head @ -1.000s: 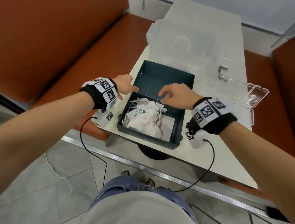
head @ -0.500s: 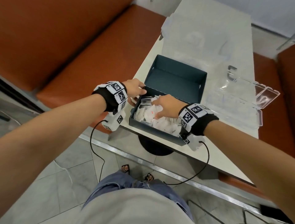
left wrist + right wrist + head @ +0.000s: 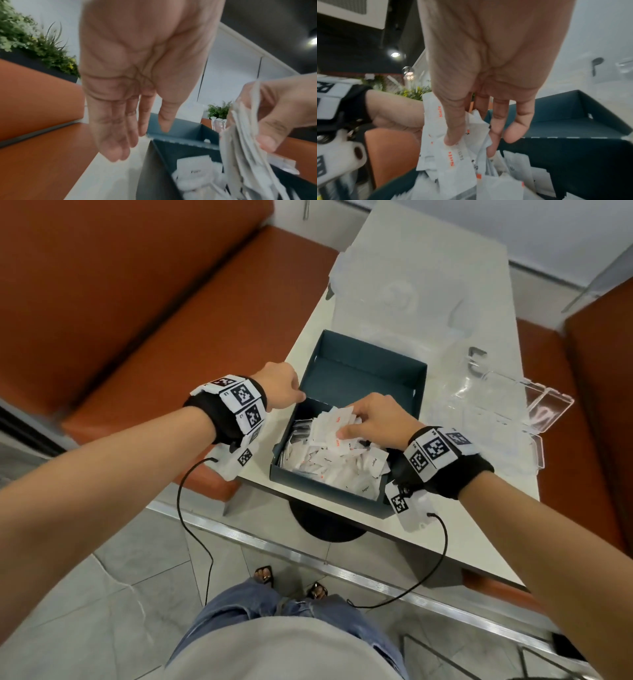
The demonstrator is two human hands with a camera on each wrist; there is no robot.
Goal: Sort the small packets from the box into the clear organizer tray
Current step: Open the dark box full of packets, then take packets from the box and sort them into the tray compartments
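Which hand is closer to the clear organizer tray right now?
Right. The right hand grips packets inside the box, beside the clear organizer tray; the left hand touches the box's far-side wall.

Left hand (image 3: 279, 383) extends straight, relaxed fingers forward, while right hand (image 3: 371, 419) apparently pinches with curled fingers.

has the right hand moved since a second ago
Yes. The right hand went from above the divider of the dark teal cardboard box down into its near compartment, and now grips a bunch of small white paper packets.
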